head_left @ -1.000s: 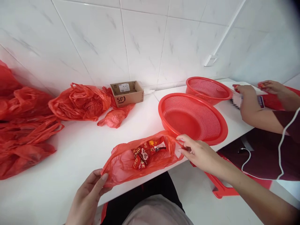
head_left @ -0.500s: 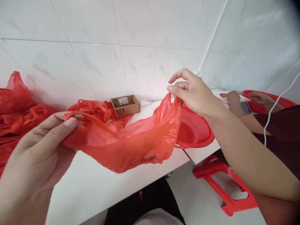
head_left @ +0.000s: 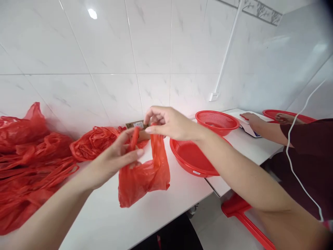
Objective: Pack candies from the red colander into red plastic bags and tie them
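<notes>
A red plastic bag (head_left: 145, 185) hangs by its two handles above the white table. Its left handle lies between the thumb and fingers of my left hand (head_left: 121, 152). My right hand (head_left: 166, 121) pinches the right handle, close beside the left hand. The bag sags low, and whatever is inside it cannot be made out. Behind my hands a small cardboard box (head_left: 136, 124) is mostly covered. To the right of the bag stands a red plastic basket (head_left: 179, 156) with perforated sides, partly behind my right forearm.
Red plastic bags (head_left: 31, 173) pile up on the left, with another bunch (head_left: 96, 142) by the wall. A second red basket (head_left: 218, 126) stands farther back. At right, a co-worker's hand (head_left: 251, 118) rests by a white scale (head_left: 249, 130). A red stool (head_left: 249, 222) is below.
My hands have come together, and the bag, stretched sideways before, now hangs down between them. The view has tilted up, showing the second basket and the scale.
</notes>
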The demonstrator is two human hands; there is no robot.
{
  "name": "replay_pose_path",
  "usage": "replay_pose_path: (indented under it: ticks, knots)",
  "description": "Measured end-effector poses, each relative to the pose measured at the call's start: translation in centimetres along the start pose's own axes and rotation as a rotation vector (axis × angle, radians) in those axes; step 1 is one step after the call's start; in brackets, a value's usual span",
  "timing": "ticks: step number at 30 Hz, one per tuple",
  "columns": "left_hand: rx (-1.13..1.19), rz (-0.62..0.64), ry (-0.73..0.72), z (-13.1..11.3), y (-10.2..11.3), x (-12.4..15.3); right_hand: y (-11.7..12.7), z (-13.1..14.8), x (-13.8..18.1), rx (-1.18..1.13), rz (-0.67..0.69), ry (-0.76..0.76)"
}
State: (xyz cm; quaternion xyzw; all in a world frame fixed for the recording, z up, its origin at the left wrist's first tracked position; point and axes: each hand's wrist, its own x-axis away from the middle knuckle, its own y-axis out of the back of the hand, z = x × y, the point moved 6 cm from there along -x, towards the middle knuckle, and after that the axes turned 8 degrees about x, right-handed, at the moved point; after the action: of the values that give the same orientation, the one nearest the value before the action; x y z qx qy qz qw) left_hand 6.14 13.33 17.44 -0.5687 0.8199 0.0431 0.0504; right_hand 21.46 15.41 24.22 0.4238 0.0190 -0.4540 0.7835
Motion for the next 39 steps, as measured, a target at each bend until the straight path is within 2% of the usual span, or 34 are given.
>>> replay_pose_path:
  ticks: [2,5,8,13,18,22,24,27,29,32,35,39]
  knots:
    - [-0.112,0.046,0.107,1.0,-0.6,-1.0,-2.0,0.5,-1.2,-0.038,0.033,0.082]
    - [-0.095,0.026,0.17,1.6,-0.7,-2.1,-3.8,-0.2,-2.1,-0.142,0.028,0.126]
    - [0.026,-0.002,0.219,2.3,-0.2,-2.4,-4.1,-2.8,-1.3,-0.204,-0.033,0.066]
    - [0.069,0.007,0.262,4.0,0.4,-2.4,-5.5,-6.5,0.8,-0.229,0.033,-0.028]
    - [0.058,0.007,0.239,4.7,0.7,-2.9,-5.6,-6.4,1.4,-0.179,-0.063,-0.071]
    - [0.061,0.001,0.234,4.8,1.2,-2.9,-5.4,-5.0,1.8,-0.11,-0.182,-0.026]
    - [0.057,-0.005,0.21,4.6,1.4,-2.8,-5.2,-3.8,2.5,-0.139,-0.238,0.018]
    - [-0.013,0.096,0.165,3.7,1.1,-2.5,-5.6,-1.8,3.5,-0.164,-0.164,0.113]
    - [-0.103,0.148,0.139,3.1,0.7,-2.2,-5.6,-1.6,3.9,-0.166,-0.196,0.129]
    - [-0.284,0.153,0.1,2.8,0.3,-1.9,-6.3,-4.5,3.7,-0.239,-0.285,-0.031]
    - [-0.557,0.101,-0.02,3.0,0.1,-1.4,-8.5,-8.1,3.0,-0.323,-0.208,-0.198]
    - [-0.887,-0.037,-0.327,3.4,-0.1,-0.6,-10.5,-10.2,2.8,-0.456,-0.079,-0.256]
